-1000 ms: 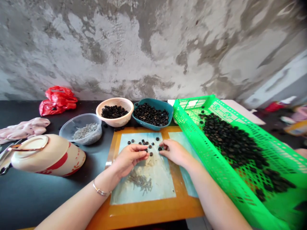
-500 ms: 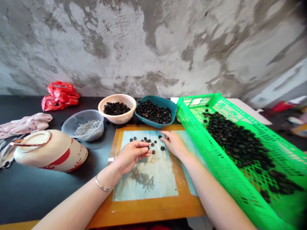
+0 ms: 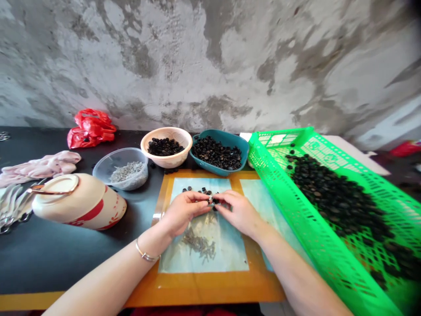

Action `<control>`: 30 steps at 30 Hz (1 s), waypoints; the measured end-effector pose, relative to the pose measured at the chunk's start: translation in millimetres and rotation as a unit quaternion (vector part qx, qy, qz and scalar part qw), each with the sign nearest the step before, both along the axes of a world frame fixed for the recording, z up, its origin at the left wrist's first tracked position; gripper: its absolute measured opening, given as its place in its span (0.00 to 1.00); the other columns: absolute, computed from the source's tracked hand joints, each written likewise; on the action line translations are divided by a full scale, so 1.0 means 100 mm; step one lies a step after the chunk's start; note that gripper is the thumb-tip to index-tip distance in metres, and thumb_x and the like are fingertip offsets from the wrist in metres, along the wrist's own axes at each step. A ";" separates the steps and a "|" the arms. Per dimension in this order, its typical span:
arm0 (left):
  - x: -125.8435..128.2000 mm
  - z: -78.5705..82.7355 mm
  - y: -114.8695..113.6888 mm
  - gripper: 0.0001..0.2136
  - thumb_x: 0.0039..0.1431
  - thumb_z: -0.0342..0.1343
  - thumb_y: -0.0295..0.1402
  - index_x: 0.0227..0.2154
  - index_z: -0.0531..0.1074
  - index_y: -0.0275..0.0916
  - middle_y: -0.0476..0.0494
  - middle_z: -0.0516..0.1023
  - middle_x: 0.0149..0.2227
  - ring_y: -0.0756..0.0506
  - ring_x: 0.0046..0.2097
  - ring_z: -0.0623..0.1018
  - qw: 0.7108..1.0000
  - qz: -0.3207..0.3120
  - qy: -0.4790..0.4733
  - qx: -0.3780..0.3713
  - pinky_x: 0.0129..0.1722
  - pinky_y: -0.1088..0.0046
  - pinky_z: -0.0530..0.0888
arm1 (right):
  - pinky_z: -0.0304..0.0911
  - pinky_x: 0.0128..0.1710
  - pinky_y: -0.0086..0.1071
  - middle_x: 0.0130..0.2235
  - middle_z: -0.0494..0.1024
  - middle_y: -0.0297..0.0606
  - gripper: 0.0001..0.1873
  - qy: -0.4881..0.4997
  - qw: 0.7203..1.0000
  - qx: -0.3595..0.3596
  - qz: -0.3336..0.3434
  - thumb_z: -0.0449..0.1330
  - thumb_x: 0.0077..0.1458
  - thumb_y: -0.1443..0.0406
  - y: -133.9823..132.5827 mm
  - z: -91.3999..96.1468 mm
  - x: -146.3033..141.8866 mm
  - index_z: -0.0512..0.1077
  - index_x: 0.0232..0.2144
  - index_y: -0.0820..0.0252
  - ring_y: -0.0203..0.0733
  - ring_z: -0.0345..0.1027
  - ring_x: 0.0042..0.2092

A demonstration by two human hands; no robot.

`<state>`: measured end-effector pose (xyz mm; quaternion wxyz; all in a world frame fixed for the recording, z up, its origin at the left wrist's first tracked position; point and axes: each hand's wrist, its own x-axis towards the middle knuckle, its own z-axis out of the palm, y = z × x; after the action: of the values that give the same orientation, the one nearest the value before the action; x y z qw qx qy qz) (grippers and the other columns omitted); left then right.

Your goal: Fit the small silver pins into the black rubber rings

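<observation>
Above the pale blue sheet (image 3: 226,254), my two hands meet fingertip to fingertip. My left hand (image 3: 184,211) is closed in a pinch on a small black round part, mostly hidden by the fingers. Between the thumb and fingers of my right hand (image 3: 240,213) is another small black round part (image 3: 215,201), touching or nearly touching the first. Several loose black round parts (image 3: 204,191) lie just beyond the fingertips. A pile of thin grey pins (image 3: 199,244) rests on the sheet nearer to me, below my left hand.
Behind the sheet stand a see-through bowl (image 3: 138,181) of grey pins, a pink bowl (image 3: 167,163) and a teal basin (image 3: 210,167) of black parts. A green crate (image 3: 279,184) of black parts fills the right. A cream bottle (image 3: 79,199), glove (image 3: 42,166) and red bag (image 3: 91,127) are left.
My right hand has moved left from the sheet's far right part, with a black part now in its fingers, and has met my left hand. The view has shifted slightly.
</observation>
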<state>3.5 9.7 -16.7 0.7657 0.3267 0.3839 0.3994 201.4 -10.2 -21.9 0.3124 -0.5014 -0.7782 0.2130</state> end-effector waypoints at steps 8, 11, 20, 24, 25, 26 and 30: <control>0.00 0.03 -0.06 0.10 0.45 0.70 0.27 0.32 0.79 0.33 0.42 0.82 0.33 0.47 0.37 0.81 0.998 -0.031 -0.047 0.005 0.44 0.69 0.78 | 0.69 0.47 0.41 0.42 0.78 0.40 0.12 0.119 0.992 0.030 -0.015 0.62 0.56 0.67 -0.04 -0.02 -0.08 0.78 0.43 0.53 0.45 0.73 0.45; 0.00 0.07 -0.06 0.11 0.43 0.71 0.27 0.32 0.78 0.33 0.43 0.82 0.31 0.45 0.36 0.82 0.999 -0.009 -0.045 0.005 0.40 0.69 0.79 | 0.71 0.42 0.38 0.40 0.80 0.39 0.13 0.182 0.982 -0.026 -0.048 0.65 0.54 0.65 -0.07 0.01 -0.08 0.77 0.43 0.55 0.43 0.75 0.39; 0.03 0.14 -0.11 0.14 0.39 0.73 0.30 0.29 0.77 0.32 0.45 0.81 0.26 0.47 0.29 0.81 0.998 0.015 0.000 0.065 0.35 0.71 0.79 | 0.71 0.40 0.35 0.34 0.81 0.36 0.11 0.248 0.966 -0.051 -0.055 0.67 0.51 0.61 -0.16 0.06 -0.09 0.77 0.38 0.56 0.41 0.75 0.35; 0.02 0.11 -0.11 0.13 0.40 0.72 0.30 0.29 0.77 0.32 0.45 0.81 0.26 0.47 0.29 0.81 0.997 0.005 0.008 0.077 0.35 0.72 0.79 | 0.71 0.40 0.36 0.34 0.81 0.36 0.11 0.233 0.970 -0.033 -0.054 0.67 0.52 0.61 -0.17 0.06 -0.09 0.77 0.39 0.56 0.41 0.75 0.36; 0.01 0.10 -0.11 0.13 0.40 0.72 0.30 0.29 0.77 0.32 0.46 0.81 0.26 0.48 0.29 0.81 0.997 0.004 0.010 0.080 0.35 0.72 0.78 | 0.70 0.40 0.36 0.34 0.81 0.36 0.11 0.228 0.972 -0.027 -0.055 0.67 0.52 0.62 -0.17 0.06 -0.10 0.77 0.39 0.56 0.41 0.75 0.36; 0.01 0.09 -0.11 0.13 0.41 0.72 0.30 0.30 0.77 0.32 0.46 0.81 0.26 0.48 0.29 0.81 0.996 0.004 0.012 0.083 0.35 0.72 0.78 | 0.70 0.40 0.35 0.34 0.81 0.36 0.10 0.223 0.973 -0.022 -0.055 0.67 0.52 0.62 -0.18 0.07 -0.10 0.77 0.38 0.56 0.41 0.75 0.36; 0.01 0.06 -0.10 0.12 0.42 0.71 0.30 0.31 0.78 0.33 0.45 0.82 0.28 0.48 0.30 0.81 0.995 0.002 0.017 0.096 0.36 0.73 0.78 | 0.69 0.38 0.33 0.33 0.81 0.35 0.09 0.206 0.978 -0.007 -0.044 0.67 0.52 0.63 -0.18 0.09 -0.11 0.77 0.37 0.55 0.40 0.74 0.34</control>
<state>4.1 -0.3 -11.0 0.7235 0.4045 0.3578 0.4301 190.4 -28.6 -13.2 0.4713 -0.4825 -0.6729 0.3038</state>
